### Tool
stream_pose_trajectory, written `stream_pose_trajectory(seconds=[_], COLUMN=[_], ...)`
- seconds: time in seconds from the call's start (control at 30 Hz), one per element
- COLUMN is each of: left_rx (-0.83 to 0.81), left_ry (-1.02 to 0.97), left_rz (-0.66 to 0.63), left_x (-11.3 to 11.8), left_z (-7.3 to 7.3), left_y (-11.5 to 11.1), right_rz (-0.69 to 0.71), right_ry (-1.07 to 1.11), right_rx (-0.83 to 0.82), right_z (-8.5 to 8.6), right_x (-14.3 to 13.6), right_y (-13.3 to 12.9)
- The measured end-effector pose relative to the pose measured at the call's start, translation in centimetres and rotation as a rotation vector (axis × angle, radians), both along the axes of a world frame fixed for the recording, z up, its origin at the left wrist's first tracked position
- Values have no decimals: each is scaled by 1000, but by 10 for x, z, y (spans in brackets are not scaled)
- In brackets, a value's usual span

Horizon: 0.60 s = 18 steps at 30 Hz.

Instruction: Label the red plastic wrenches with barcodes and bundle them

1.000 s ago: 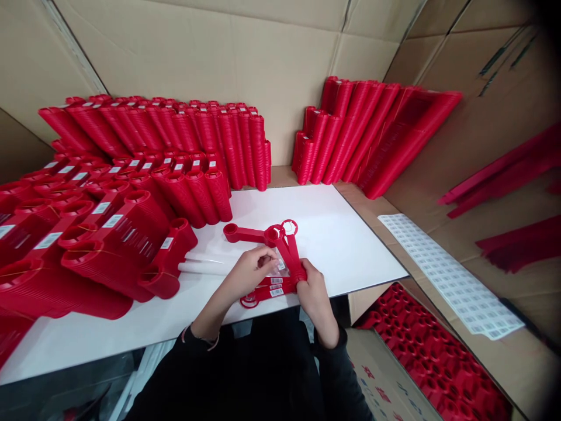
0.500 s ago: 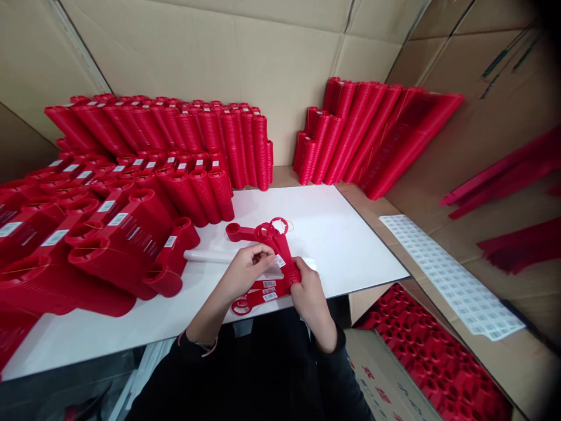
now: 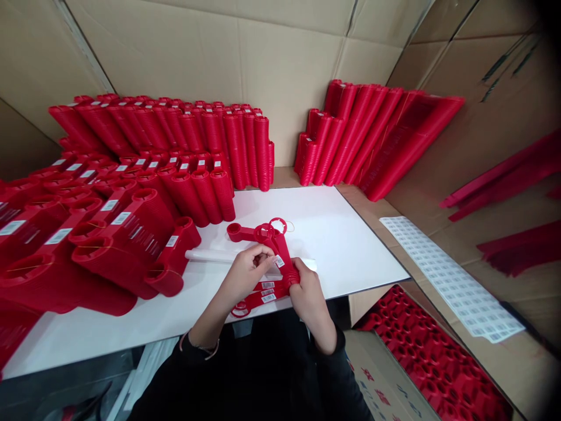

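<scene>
My left hand (image 3: 252, 269) is closed in a pinch at the edge of a small white barcode sticker (image 3: 279, 261), which sits on the topmost of several red ring-ended strips (image 3: 284, 251). My right hand (image 3: 309, 292) grips the near right end of these strips, thumb on top, where they bunch together. The strips fan out, some pointing away from me and some to the left. Lower strips with barcode stickers (image 3: 268, 298) reach left under my left wrist. Behind my left hand lies a white roll or sheet (image 3: 210, 255), partly hidden.
Stacked red ring-ended pieces (image 3: 131, 222) with barcode stickers crowd the white tabletop (image 3: 359, 251) on the left. More red stacks (image 3: 350, 134) lean against the cardboard wall at back right. A sticker sheet (image 3: 447, 275) lies right. Below it, a carton (image 3: 394, 374) holds many red pieces.
Almost nothing differs; both hands keep their grip on the strips and sticker, and the view has shifted very slightly.
</scene>
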<state>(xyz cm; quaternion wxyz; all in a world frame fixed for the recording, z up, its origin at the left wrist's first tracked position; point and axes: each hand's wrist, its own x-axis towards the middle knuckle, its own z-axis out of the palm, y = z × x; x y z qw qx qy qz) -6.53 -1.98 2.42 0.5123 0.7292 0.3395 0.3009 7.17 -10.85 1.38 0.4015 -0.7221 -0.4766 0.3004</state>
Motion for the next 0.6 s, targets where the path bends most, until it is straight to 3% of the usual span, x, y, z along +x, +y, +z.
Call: stream_pose_trajectory(seconds=[0.2, 0.4, 0.6], left_rx=[172, 544, 558], left_ry=[55, 202, 106], left_rz=[46, 223, 403], left_x=[0, 6, 6], left_z=[2, -6, -21], left_y=[-4, -16, -6], right_rz=[2, 34, 72], right_ry=[12, 42, 61], right_rx=[11, 46, 57], right_z=[0, 1, -1], right_x=[-2, -8, -14], right_y=[-1, -1, -4])
